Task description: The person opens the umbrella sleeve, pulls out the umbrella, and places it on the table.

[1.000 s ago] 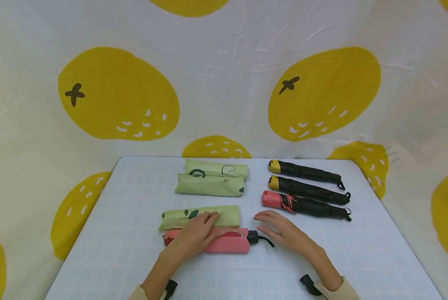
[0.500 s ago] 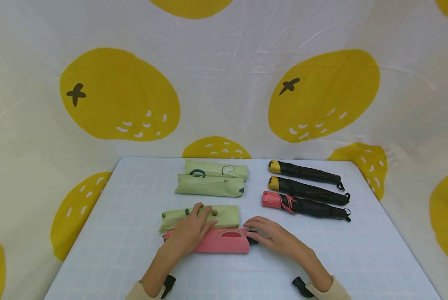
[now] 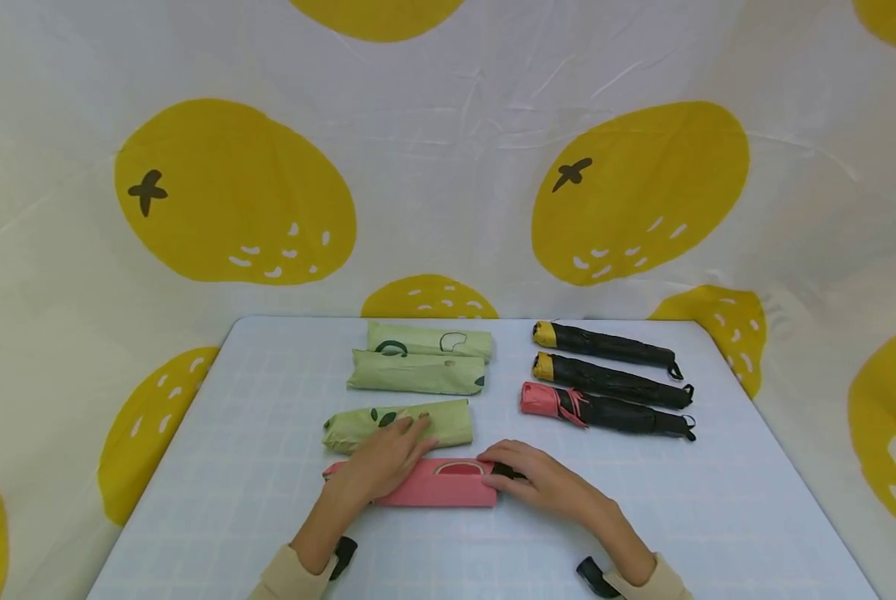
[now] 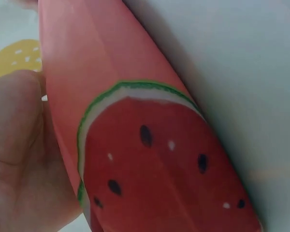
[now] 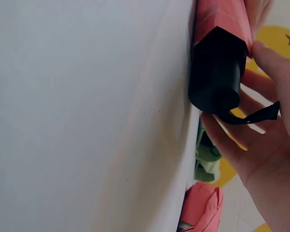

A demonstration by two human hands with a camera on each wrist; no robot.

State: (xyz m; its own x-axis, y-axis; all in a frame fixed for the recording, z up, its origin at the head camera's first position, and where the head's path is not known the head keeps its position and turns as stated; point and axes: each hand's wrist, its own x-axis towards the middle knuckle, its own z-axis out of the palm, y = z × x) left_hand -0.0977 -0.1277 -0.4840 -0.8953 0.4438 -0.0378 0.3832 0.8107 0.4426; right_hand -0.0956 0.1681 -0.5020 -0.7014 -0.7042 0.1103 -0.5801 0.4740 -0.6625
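Observation:
A pink folded umbrella (image 3: 438, 490) with a watermelon print lies across the front of the table. Its black handle (image 5: 215, 77) and short strap stick out at the right end. My right hand (image 3: 533, 473) holds that end, thumb along the pink edge and fingers behind the handle. My left hand (image 3: 383, 458) reaches over the pink umbrella, its fingers resting on a light green folded bundle (image 3: 451, 423) with a leaf-like print. A gap of table shows between the bundle and the umbrella. In the left wrist view the watermelon print (image 4: 154, 159) lies close beside the palm.
Two more light green bundles (image 3: 417, 373) lie farther back. At the back right are two black folded umbrellas with yellow ends (image 3: 613, 383) and one with a pink end (image 3: 628, 417). A lemon-print cloth (image 3: 448, 192) hangs behind the table.
My right hand has moved left onto the handle end of the pink umbrella. Under my left fingers the nearest green bundle has shifted back, away from the pink umbrella.

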